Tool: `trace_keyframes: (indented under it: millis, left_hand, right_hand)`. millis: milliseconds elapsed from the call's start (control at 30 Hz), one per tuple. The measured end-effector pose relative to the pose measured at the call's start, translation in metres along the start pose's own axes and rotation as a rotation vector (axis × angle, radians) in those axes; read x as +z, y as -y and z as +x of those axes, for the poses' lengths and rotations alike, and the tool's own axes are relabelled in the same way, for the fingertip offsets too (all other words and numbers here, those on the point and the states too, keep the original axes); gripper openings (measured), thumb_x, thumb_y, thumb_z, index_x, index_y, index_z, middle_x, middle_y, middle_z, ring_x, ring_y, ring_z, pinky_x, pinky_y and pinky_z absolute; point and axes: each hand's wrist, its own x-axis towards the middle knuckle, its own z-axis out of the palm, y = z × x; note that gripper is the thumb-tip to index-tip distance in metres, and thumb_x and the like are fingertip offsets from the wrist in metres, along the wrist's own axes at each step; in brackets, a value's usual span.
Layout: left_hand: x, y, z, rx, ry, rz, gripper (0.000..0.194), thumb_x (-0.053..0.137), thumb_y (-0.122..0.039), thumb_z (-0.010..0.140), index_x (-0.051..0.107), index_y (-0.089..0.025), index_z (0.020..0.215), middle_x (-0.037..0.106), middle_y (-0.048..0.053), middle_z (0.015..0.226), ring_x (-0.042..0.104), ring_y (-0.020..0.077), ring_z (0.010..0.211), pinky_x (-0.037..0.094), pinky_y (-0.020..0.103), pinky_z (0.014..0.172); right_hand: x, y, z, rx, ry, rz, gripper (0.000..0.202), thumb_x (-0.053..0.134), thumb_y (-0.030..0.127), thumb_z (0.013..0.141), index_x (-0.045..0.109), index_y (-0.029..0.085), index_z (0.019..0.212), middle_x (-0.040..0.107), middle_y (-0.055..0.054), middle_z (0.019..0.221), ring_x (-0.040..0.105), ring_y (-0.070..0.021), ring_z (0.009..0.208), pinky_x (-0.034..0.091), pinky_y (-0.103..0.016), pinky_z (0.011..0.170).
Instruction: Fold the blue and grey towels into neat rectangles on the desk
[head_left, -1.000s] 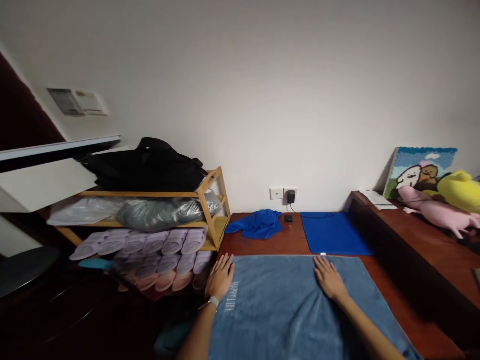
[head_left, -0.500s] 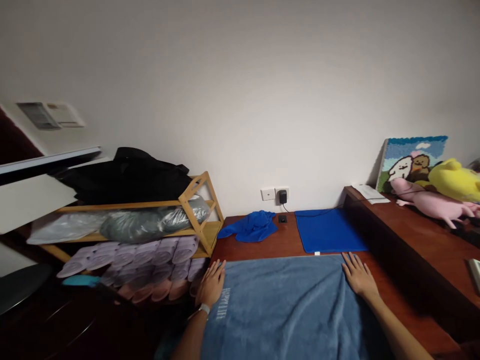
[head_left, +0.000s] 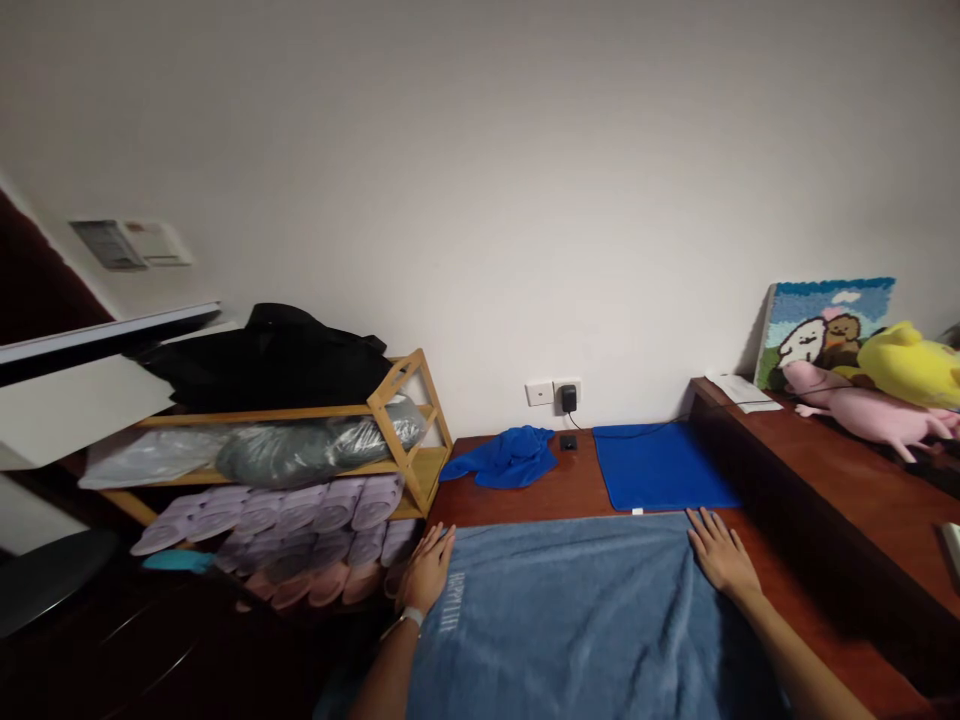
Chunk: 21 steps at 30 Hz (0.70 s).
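Note:
A grey-blue towel [head_left: 570,610] with white lettering near its left edge lies spread on the brown table [head_left: 487,509], slightly wrinkled on its right side. My left hand [head_left: 429,567] rests flat at the towel's upper left corner, its fingers extended. At the upper right corner, my right hand [head_left: 722,553] lies flat with its fingers apart. Neither hand grips anything. Behind the towel, a crumpled bright blue cloth [head_left: 514,458] is on the left, and a flat bright blue cloth [head_left: 656,465] with a white tag is on the right.
A wooden rack [head_left: 431,450] holds a black bag [head_left: 292,360], plastic-wrapped items and slippers [head_left: 330,505] at left. A black plug [head_left: 568,399] sits in the wall outlet. On the raised right-hand surface are plush toys [head_left: 870,405], papers and a dog picture [head_left: 825,325].
The view has shifted slightly, so everything appears a little lower and the left side further right. Both hands keep the same places on the towel.

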Motion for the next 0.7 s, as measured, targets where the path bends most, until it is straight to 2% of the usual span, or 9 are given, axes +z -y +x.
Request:
trace_keyframes:
  millis: [200, 300, 367, 433, 500, 600, 700]
  left_hand:
    - [-0.009, 0.003, 0.005, 0.003, 0.089, 0.009, 0.052, 0.030, -0.043, 0.103, 0.063, -0.025, 0.139, 0.059, 0.006, 0.150, 0.049, 0.0239, 0.143, 0.040, 0.046, 0.119]
    - [-0.018, -0.004, 0.004, 0.012, 0.123, 0.082, 0.052, 0.033, -0.043, 0.103, 0.058, -0.024, 0.144, 0.053, 0.009, 0.155, 0.045, 0.0260, 0.146, 0.038, 0.049, 0.119]
    - [-0.021, -0.013, -0.001, 0.075, 0.100, 0.116, 0.052, 0.034, -0.044, 0.103, 0.053, -0.025, 0.148, 0.046, 0.009, 0.160, 0.040, 0.0264, 0.149, 0.034, 0.050, 0.122]
    - [-0.022, -0.021, -0.010, 0.168, 0.086, 0.125, 0.053, 0.037, -0.047, 0.104, 0.049, -0.028, 0.151, 0.040, 0.007, 0.164, 0.034, 0.0263, 0.152, 0.031, 0.050, 0.123]
    - [-0.019, -0.025, -0.019, 0.215, 0.093, 0.125, 0.053, 0.042, -0.050, 0.102, 0.047, -0.032, 0.152, 0.039, 0.005, 0.164, 0.033, 0.0279, 0.152, 0.031, 0.052, 0.123]
    - [-0.014, -0.023, -0.030, 0.188, 0.106, 0.126, 0.053, 0.046, -0.050, 0.101, 0.047, -0.034, 0.152, 0.044, 0.005, 0.162, 0.038, 0.0301, 0.150, 0.035, 0.055, 0.121]
    - [-0.013, -0.019, -0.033, 0.157, 0.101, 0.123, 0.052, 0.045, -0.049, 0.102, 0.049, -0.033, 0.151, 0.046, 0.005, 0.160, 0.041, 0.0296, 0.148, 0.035, 0.055, 0.121]
  right_hand:
    - [-0.018, 0.010, -0.001, 0.018, -0.013, -0.038, 0.061, 0.025, 0.049, 0.101, 0.036, 0.030, 0.159, 0.033, -0.006, 0.167, 0.027, -0.0254, 0.154, 0.022, -0.049, 0.123]
    - [-0.030, 0.015, 0.001, 0.013, 0.009, -0.030, 0.061, 0.028, 0.050, 0.101, 0.040, 0.028, 0.157, 0.034, -0.007, 0.166, 0.030, -0.0260, 0.153, 0.021, -0.050, 0.124]
    - [-0.033, 0.017, 0.000, -0.019, -0.036, -0.002, 0.061, 0.027, 0.050, 0.102, 0.042, 0.027, 0.156, 0.032, -0.007, 0.167, 0.028, -0.0263, 0.153, 0.018, -0.050, 0.125]
    - [-0.031, 0.018, -0.004, -0.076, -0.081, 0.053, 0.061, 0.026, 0.051, 0.102, 0.041, 0.029, 0.156, 0.030, -0.004, 0.168, 0.024, -0.0257, 0.155, 0.016, -0.050, 0.126]
    - [-0.025, 0.018, -0.009, -0.137, -0.057, 0.123, 0.062, 0.026, 0.054, 0.102, 0.039, 0.030, 0.157, 0.031, -0.003, 0.167, 0.023, -0.0246, 0.155, 0.018, -0.049, 0.126]
    - [-0.016, 0.016, -0.015, -0.167, 0.002, 0.184, 0.063, 0.026, 0.055, 0.102, 0.037, 0.029, 0.158, 0.031, -0.002, 0.167, 0.023, -0.0241, 0.155, 0.021, -0.049, 0.126]
    - [-0.014, 0.013, -0.013, -0.153, -0.001, 0.177, 0.060, 0.025, 0.051, 0.103, 0.038, 0.031, 0.158, 0.032, -0.002, 0.167, 0.024, -0.0238, 0.155, 0.021, -0.049, 0.126]
